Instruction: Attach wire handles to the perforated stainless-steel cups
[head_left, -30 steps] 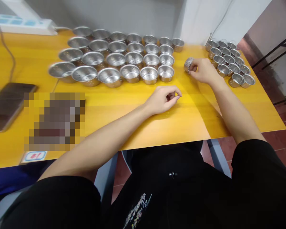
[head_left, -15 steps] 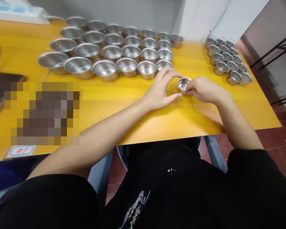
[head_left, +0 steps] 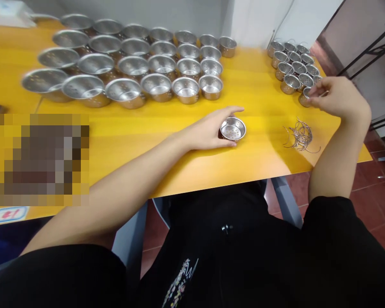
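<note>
Since half a second ago, the right hand (head_left: 346, 100) has been shifted away from the small cup (head_left: 233, 129) and brought to the cluster of small cups (head_left: 290, 84) on the right; the pile of bent wires (head_left: 301, 136) is now uncovered. Upright on the yellow table (head_left: 199, 171), the small cup is bracketed by the left hand (head_left: 202, 132), whose thumb and fingers are spread around it; no firm squeeze is shown. The right fingers are curled at the cluster's nearest cup; whether it is gripped cannot be told.

The small cup is best kept flat, steadied lightly at its side, since thin metal is probably tipped easily. Around the cluster, contact is best limited to one rim, so that close neighbours are not knocked.

The wires are left lying between the hands, beside the right forearm, where they could be snagged. Behind the left hand, rows of cups (head_left: 186, 90) are lined up; at left, something is hidden by pixelation.
</note>
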A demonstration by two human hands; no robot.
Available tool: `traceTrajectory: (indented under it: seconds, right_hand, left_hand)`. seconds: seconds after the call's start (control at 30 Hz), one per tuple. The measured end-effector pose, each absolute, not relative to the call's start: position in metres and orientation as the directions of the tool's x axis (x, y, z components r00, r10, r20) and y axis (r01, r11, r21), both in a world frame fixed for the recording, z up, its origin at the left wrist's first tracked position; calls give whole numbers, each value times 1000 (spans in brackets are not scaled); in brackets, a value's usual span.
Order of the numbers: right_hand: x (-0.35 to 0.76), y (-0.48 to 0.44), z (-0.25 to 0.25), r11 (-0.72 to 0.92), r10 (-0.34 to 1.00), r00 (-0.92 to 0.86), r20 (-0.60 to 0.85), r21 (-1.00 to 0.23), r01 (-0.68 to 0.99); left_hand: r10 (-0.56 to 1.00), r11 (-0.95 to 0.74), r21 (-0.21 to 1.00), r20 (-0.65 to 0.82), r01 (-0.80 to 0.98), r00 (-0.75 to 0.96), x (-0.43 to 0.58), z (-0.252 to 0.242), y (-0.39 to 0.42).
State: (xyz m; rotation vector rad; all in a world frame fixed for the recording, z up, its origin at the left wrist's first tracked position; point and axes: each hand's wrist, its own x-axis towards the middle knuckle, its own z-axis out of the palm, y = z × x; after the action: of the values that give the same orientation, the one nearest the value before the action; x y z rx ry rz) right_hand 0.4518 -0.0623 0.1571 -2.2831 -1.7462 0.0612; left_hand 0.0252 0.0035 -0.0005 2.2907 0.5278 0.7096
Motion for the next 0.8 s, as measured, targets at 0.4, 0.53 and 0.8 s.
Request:
traceTrajectory:
  seconds: [0.4,0.53,0.8]
  right_hand:
    - [461,-15,115,-327,914,291,-282,-86,941]
    - [463,-15,110,-232,945,231,-230,26,972]
    - [475,-23,123,-276,952,255,-169,-116,954]
  left_hand:
    - [529,-691,703,335,167,779,22,-2,6]
    - [531,-688,705,329,170,781,23,-2,6]
    - [523,-694,701,335,164,784,23,-3,7]
